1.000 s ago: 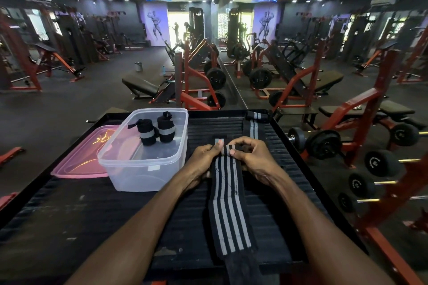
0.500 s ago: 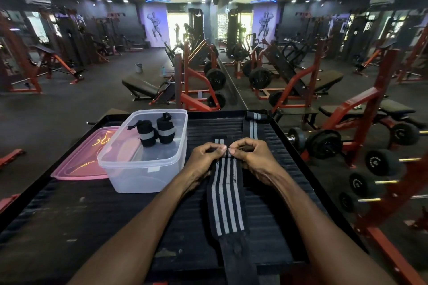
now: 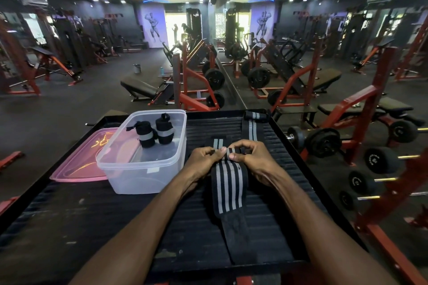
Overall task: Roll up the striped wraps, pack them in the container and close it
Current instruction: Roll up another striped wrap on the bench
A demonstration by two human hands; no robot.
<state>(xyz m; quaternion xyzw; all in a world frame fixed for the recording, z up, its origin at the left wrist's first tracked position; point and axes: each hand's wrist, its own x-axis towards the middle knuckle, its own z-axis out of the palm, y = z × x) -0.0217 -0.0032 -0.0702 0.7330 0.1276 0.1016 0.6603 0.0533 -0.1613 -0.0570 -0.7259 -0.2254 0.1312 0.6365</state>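
Observation:
A black wrap with grey stripes lies lengthwise on the black ribbed platform. My left hand and my right hand both pinch its far end, which is curled into a small roll. Its plain black tail reaches the near edge. A second striped wrap lies flat beyond my hands, its far end partly rolled. To the left stands a clear plastic container, open, with two rolled wraps upright inside.
A pink lid lies flat left of the container. The platform has a raised rim. A dumbbell rack stands close on the right; red gym machines and benches fill the floor beyond.
The roll under my fingers has grown and the wrap's flat length has shortened, its tail drawn further onto the platform. My hands have come slightly toward me.

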